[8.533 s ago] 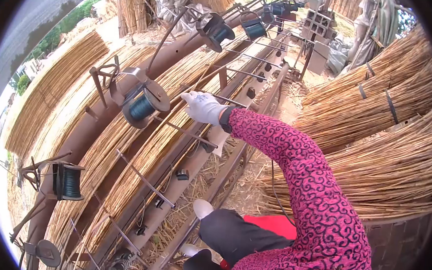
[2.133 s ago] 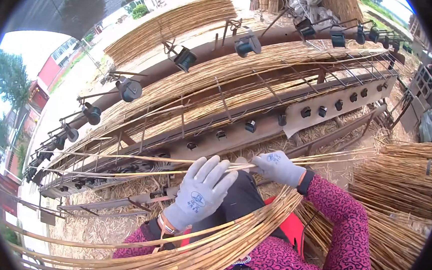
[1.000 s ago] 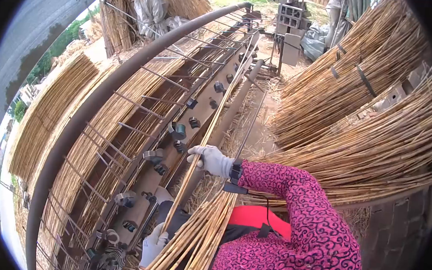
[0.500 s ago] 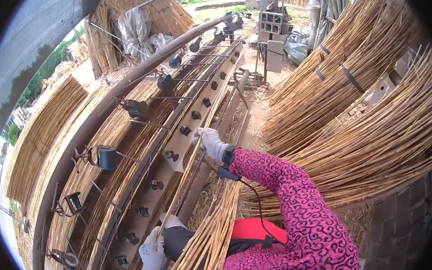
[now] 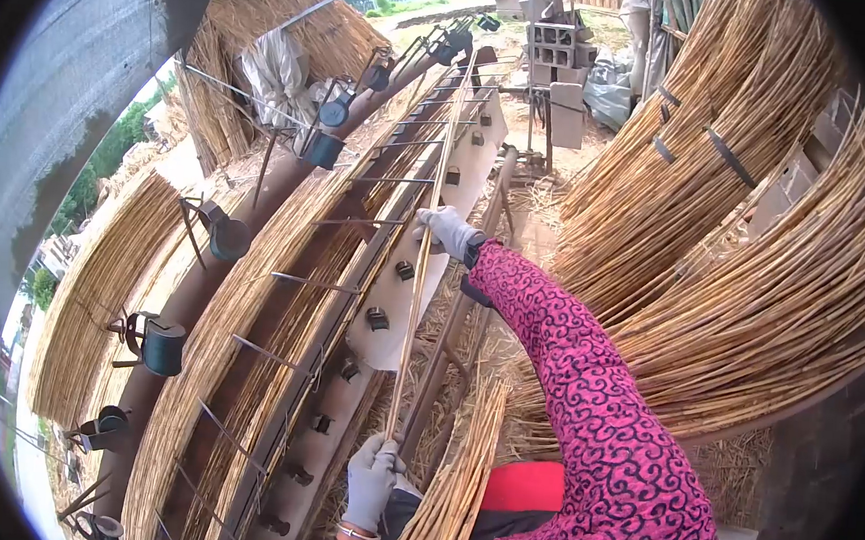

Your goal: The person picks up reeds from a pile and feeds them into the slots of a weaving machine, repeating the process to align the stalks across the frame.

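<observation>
Both of my hands wear grey gloves and hold the same long, thin bundle of reed stalks [image 5: 413, 319]. My right hand [image 5: 445, 233] is closed round its middle part, above the pale metal plate. Lower down, my left hand [image 5: 374, 479] grips the near end, with the fingers wrapped round it. The stalks run away from me along a long metal frame [image 5: 353, 264] with thin rods and dark spools [image 5: 163, 345]. A thicker bunch of loose stalks [image 5: 458, 473] rests at my lap, beside my left hand.
Large piles of reeds [image 5: 750, 322] spread on the right. Finished-looking reed matting [image 5: 100, 297] lies at the left beyond the curved pipe [image 5: 246, 207]. Concrete blocks [image 5: 551, 46] and plastic sheeting [image 5: 608, 90] stand at the back. Grey cloth [image 5: 96, 56] hangs at upper left.
Both hands have moved up and to the right in the view, still holding stalks. The curved pipe with its spools has swung away from the rods, to the left and down.
</observation>
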`<state>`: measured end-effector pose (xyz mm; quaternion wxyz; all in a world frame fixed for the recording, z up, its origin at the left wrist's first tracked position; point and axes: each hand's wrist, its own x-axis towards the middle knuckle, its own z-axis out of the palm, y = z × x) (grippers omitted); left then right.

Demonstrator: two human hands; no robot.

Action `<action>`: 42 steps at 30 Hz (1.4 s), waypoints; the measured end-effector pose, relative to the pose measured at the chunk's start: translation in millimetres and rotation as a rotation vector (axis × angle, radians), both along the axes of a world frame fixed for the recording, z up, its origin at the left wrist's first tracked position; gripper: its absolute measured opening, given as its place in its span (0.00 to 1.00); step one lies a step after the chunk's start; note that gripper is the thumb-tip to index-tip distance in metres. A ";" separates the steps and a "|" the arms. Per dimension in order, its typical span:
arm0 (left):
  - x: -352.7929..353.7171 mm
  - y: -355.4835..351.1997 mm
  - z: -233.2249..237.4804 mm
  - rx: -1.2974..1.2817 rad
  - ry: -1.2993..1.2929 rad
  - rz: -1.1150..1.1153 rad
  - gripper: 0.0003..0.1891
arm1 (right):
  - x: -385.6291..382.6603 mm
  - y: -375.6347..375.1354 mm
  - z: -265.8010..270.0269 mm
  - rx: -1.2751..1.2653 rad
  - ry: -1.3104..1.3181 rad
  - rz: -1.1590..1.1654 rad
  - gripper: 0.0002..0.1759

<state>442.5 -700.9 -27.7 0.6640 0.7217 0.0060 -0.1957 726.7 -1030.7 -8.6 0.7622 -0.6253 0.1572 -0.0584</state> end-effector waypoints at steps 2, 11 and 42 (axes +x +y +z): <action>30.1 -20.3 12.0 0.007 0.024 -0.026 0.09 | -2.7 11.5 -4.4 -0.025 -0.025 -0.025 0.18; 90.6 -35.3 37.8 -0.061 0.129 -0.160 0.14 | -20.4 54.4 -0.8 -0.042 0.060 -0.007 0.15; -51.8 107.0 49.8 0.077 0.279 0.000 0.19 | -224.8 174.7 -152.5 -0.954 -0.571 1.375 0.14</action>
